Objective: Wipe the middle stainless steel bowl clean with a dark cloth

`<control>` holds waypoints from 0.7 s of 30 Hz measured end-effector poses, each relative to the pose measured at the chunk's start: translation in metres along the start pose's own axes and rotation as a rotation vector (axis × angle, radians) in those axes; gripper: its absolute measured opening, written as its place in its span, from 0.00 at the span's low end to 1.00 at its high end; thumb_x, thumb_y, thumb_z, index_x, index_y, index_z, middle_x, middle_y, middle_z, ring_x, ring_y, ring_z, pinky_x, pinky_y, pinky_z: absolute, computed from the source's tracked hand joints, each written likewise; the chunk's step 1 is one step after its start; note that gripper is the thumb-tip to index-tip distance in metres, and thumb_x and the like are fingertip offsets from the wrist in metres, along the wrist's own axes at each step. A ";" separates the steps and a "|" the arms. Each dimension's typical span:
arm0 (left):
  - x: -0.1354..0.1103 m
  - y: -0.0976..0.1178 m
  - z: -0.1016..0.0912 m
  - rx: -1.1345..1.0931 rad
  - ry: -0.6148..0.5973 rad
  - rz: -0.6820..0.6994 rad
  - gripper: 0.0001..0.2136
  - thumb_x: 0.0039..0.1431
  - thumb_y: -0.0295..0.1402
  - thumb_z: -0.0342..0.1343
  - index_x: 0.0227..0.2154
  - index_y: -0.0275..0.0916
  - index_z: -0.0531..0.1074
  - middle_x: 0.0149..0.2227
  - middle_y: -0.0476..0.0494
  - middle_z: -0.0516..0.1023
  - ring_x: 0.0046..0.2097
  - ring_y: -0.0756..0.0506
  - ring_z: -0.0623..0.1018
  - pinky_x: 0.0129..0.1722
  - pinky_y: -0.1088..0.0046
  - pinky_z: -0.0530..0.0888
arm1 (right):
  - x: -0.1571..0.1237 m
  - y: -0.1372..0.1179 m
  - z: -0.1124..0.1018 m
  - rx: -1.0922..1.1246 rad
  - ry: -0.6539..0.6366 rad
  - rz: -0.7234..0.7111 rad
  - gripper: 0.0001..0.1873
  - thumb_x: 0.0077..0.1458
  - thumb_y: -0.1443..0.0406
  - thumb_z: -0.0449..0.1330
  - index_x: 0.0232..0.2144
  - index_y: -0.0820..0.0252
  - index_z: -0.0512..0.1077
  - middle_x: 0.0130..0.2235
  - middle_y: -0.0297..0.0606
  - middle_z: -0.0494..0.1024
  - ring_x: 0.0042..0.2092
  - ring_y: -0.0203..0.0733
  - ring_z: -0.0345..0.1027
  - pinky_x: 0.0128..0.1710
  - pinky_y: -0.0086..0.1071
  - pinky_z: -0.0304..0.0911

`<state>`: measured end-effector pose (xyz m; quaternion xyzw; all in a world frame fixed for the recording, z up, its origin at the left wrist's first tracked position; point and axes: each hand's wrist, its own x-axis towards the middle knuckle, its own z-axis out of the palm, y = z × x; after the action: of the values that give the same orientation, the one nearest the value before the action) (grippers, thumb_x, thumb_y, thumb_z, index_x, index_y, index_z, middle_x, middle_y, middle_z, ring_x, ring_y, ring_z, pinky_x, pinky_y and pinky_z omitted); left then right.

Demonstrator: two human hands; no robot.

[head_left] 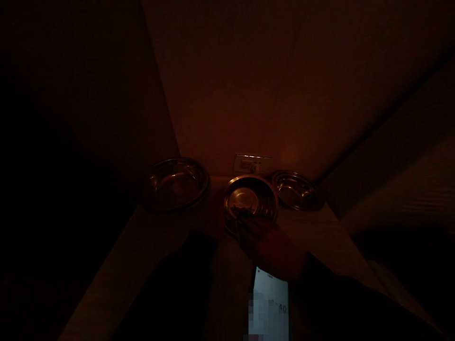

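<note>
In dim reddish light a round metal bowl [267,198] stands at the middle of the table, with some small dark pieces on its floor. My right hand [268,244] reaches over the bowl's near rim, fingers close together and pointing down inside. Something dark shows at those fingertips, too dim to name. Against the bowl's left side is my left hand [214,215], which seems to hold it there; the dark hides most of its fingers. Below my right hand a lit phone [273,293] lies on the table, its upper end partly covered by the hand.
A wider metal dish [174,187] sits at the back left, and a shallower metal dish [296,192] at the back right. Behind them rises a wall [227,104] with a socket plate [250,164] low down. The wooden table [117,265] narrows toward that wall.
</note>
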<state>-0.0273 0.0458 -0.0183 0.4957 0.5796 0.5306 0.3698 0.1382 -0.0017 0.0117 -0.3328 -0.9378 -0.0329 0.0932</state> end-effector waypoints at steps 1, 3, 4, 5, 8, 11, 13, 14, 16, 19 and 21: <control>0.001 -0.001 0.000 0.015 -0.007 -0.003 0.17 0.62 0.37 0.40 0.42 0.38 0.72 0.45 0.40 0.78 0.52 0.41 0.73 0.58 0.59 0.63 | 0.005 -0.003 0.002 0.020 0.000 0.008 0.18 0.61 0.68 0.52 0.52 0.68 0.68 0.53 0.52 0.72 0.53 0.52 0.66 0.53 0.46 0.64; 0.001 -0.002 -0.001 0.048 -0.022 -0.021 0.18 0.62 0.37 0.39 0.43 0.37 0.72 0.45 0.39 0.78 0.50 0.41 0.75 0.56 0.58 0.66 | 0.014 -0.009 0.005 0.065 0.014 0.016 0.20 0.62 0.66 0.51 0.54 0.69 0.66 0.54 0.53 0.70 0.54 0.50 0.64 0.54 0.45 0.63; 0.001 -0.001 -0.001 0.062 -0.032 -0.017 0.18 0.62 0.36 0.39 0.44 0.36 0.72 0.45 0.39 0.78 0.49 0.41 0.75 0.56 0.59 0.66 | 0.017 -0.011 0.005 0.086 0.021 0.019 0.20 0.62 0.65 0.51 0.54 0.69 0.65 0.55 0.52 0.70 0.55 0.50 0.63 0.54 0.45 0.63; 0.000 -0.001 -0.001 0.074 -0.037 -0.007 0.17 0.62 0.35 0.40 0.45 0.36 0.71 0.46 0.39 0.78 0.49 0.41 0.75 0.56 0.60 0.66 | 0.019 -0.011 0.004 0.102 0.023 0.025 0.21 0.62 0.64 0.50 0.55 0.69 0.64 0.56 0.52 0.69 0.56 0.50 0.62 0.55 0.45 0.62; -0.001 0.002 -0.002 0.094 -0.048 0.043 0.17 0.60 0.31 0.43 0.47 0.37 0.71 0.48 0.40 0.77 0.51 0.41 0.74 0.57 0.63 0.65 | 0.015 -0.006 -0.003 0.119 -0.019 0.036 0.19 0.62 0.63 0.51 0.53 0.67 0.66 0.54 0.49 0.71 0.54 0.50 0.63 0.54 0.45 0.62; -0.002 0.005 -0.001 0.064 -0.053 0.012 0.18 0.62 0.32 0.40 0.46 0.35 0.72 0.48 0.40 0.77 0.51 0.42 0.74 0.57 0.63 0.66 | 0.007 0.001 -0.013 0.098 -0.085 0.005 0.15 0.60 0.65 0.52 0.47 0.65 0.70 0.49 0.48 0.75 0.51 0.50 0.65 0.52 0.46 0.63; -0.003 0.008 0.000 0.010 -0.065 -0.050 0.21 0.64 0.37 0.37 0.46 0.35 0.72 0.48 0.39 0.78 0.51 0.41 0.74 0.57 0.61 0.66 | 0.005 0.004 -0.016 0.093 -0.111 -0.005 0.14 0.59 0.66 0.52 0.46 0.66 0.71 0.47 0.49 0.75 0.51 0.50 0.65 0.52 0.46 0.63; -0.003 0.009 0.001 -0.015 -0.073 -0.074 0.22 0.65 0.40 0.36 0.47 0.35 0.72 0.48 0.39 0.78 0.51 0.41 0.74 0.57 0.61 0.66 | 0.005 0.004 -0.016 0.100 -0.111 -0.010 0.15 0.60 0.66 0.52 0.47 0.67 0.70 0.48 0.50 0.74 0.51 0.50 0.65 0.53 0.46 0.62; -0.004 0.012 0.001 -0.026 -0.086 -0.084 0.22 0.65 0.40 0.36 0.47 0.36 0.72 0.48 0.40 0.77 0.51 0.41 0.75 0.56 0.62 0.67 | 0.009 0.002 -0.012 0.133 -0.090 -0.015 0.18 0.61 0.65 0.50 0.51 0.69 0.68 0.52 0.51 0.72 0.53 0.50 0.63 0.56 0.46 0.60; -0.005 0.011 -0.001 0.024 -0.097 -0.049 0.20 0.64 0.36 0.38 0.48 0.37 0.72 0.49 0.40 0.77 0.51 0.42 0.75 0.56 0.66 0.67 | 0.018 -0.003 -0.004 0.201 -0.029 0.004 0.23 0.62 0.63 0.50 0.56 0.72 0.62 0.59 0.52 0.65 0.59 0.51 0.56 0.60 0.45 0.55; -0.004 0.007 -0.001 0.059 -0.096 -0.019 0.19 0.64 0.35 0.39 0.49 0.37 0.71 0.48 0.40 0.77 0.50 0.43 0.76 0.55 0.67 0.68 | 0.022 -0.005 -0.001 0.227 0.001 0.022 0.25 0.61 0.63 0.51 0.57 0.72 0.60 0.59 0.53 0.64 0.61 0.52 0.53 0.60 0.45 0.54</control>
<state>-0.0265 0.0414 -0.0113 0.5259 0.5811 0.4854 0.3874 0.1182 0.0079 0.0171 -0.3302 -0.9318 0.0744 0.1314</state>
